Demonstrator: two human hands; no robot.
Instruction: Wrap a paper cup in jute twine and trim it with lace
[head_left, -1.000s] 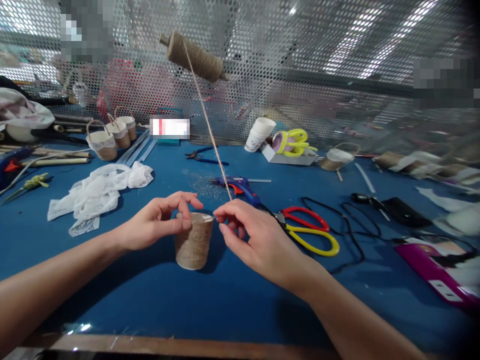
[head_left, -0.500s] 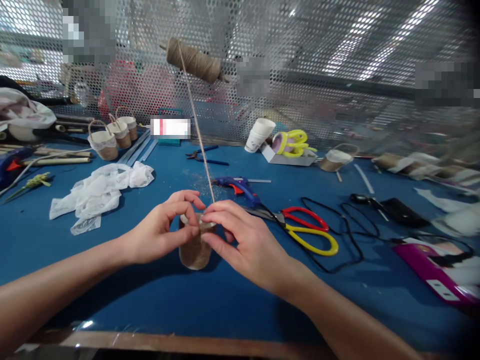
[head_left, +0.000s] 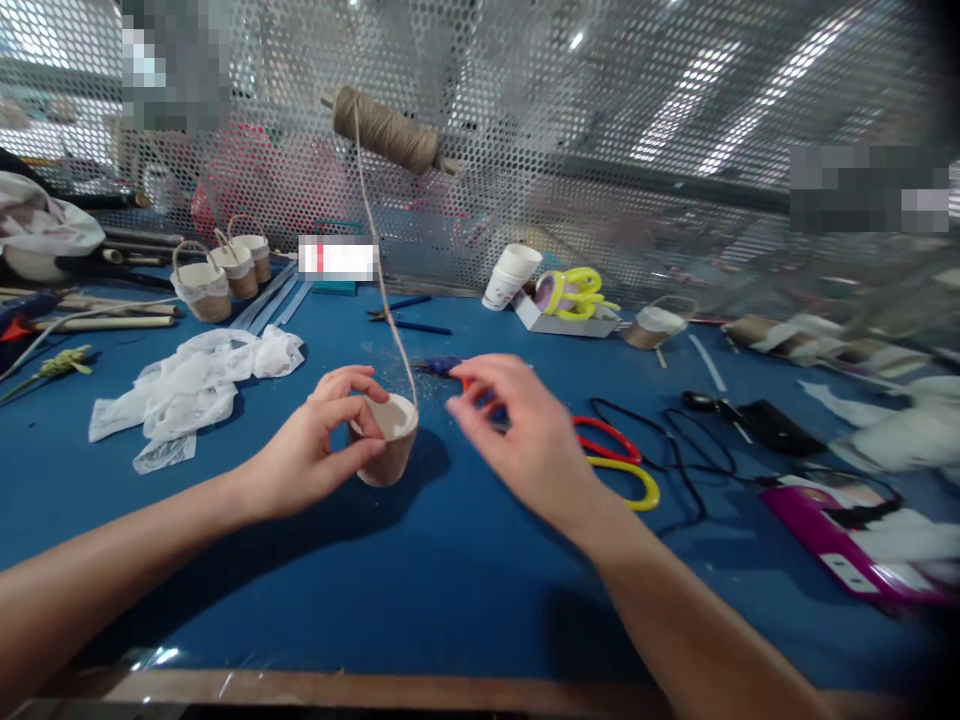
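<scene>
A small cup (head_left: 396, 452) with a brown covering and a pale inside is gripped at its left side by my left hand (head_left: 330, 432), thumb in front and fingers at the rim. Jute twine (head_left: 384, 290) runs from the cup's right rim up to a hanging spool (head_left: 390, 132), slightly slack. My right hand (head_left: 517, 430) is away from the cup, thumb and fingers apart, over a blue glue gun (head_left: 442, 366). That hand hides much of the glue gun; I see nothing held in it. Scissors (head_left: 651, 490) with red and yellow handles lie partly behind the right hand.
Several handled cups (head_left: 204, 290) stand at the back left, near crumpled white lace (head_left: 195, 385). Blue-handled pliers (head_left: 416, 325) lie behind the cup. White paper cups (head_left: 512, 275) stand by a box (head_left: 577, 325). A black cable (head_left: 679, 460) and purple power strip (head_left: 825, 540) occupy the right.
My right hand has left the cup's rim and moved right toward the glue gun. The twine has slackened into a curve. My left hand stays on the cup, which is now more visible.
</scene>
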